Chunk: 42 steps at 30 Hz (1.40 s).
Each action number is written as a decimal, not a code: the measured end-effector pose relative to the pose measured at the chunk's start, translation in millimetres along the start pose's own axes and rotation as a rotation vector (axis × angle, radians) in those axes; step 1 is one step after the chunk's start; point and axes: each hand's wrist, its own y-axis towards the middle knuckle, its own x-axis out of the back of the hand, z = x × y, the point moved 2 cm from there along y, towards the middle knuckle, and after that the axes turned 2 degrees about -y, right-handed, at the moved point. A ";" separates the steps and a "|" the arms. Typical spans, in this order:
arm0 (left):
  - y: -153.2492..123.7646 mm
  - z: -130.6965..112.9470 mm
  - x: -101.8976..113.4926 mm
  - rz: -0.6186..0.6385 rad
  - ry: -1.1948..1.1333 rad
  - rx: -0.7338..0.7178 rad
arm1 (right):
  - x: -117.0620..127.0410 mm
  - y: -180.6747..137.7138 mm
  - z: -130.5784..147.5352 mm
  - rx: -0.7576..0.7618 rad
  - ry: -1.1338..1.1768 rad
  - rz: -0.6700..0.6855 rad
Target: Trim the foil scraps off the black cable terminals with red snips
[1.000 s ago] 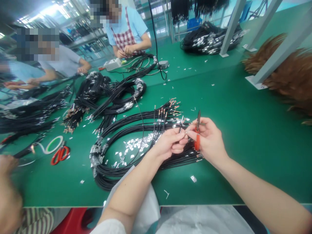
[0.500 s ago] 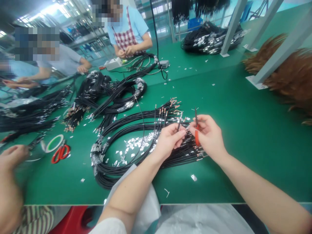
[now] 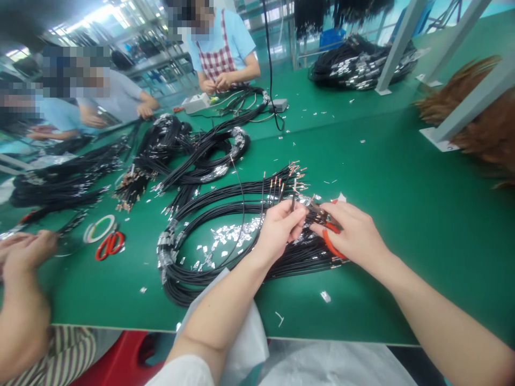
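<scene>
My left hand (image 3: 281,222) pinches the end of a black cable (image 3: 293,199) between thumb and fingers. Close by on the right, my right hand (image 3: 354,228) grips red-handled scissors (image 3: 333,244), whose blades point left toward the cable end. Under both hands lies a looped bundle of black cables (image 3: 189,287), with copper-coloured tips (image 3: 295,170) fanned out at the far right. Bits of silvery foil or tape (image 3: 233,231) are scattered inside the loop. The exact spot where the blades meet the cable is too small to make out.
Another pair of red scissors (image 3: 110,245) and a tape roll (image 3: 99,228) lie at left, near a co-worker's hand (image 3: 36,249). More cable coils (image 3: 213,155) lie beyond. Metal posts (image 3: 462,110) and a brown feathery pile (image 3: 478,128) stand right. Co-workers sit across the green table (image 3: 386,171).
The scissors have swung from pointing upward in my right hand to pointing left at the cable end, handles now gripped. My left hand keeps its pinch. The view has shifted slightly.
</scene>
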 end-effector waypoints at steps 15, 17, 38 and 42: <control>-0.4 1.4 -1.0 0.003 -0.031 0.021 | 1.4 0.4 0.4 0.006 0.082 -0.014; -0.4 0.1 -0.4 0.003 -0.064 0.031 | 0.9 0.7 -2.1 -0.004 0.101 -0.007; -4.3 -10.6 -1.0 -0.002 -0.111 -0.051 | 9.9 32.7 36.4 -0.354 0.994 -0.237; -1.7 -10.5 -1.1 0.157 -0.209 0.101 | 4.3 33.7 31.3 -0.346 1.132 -0.180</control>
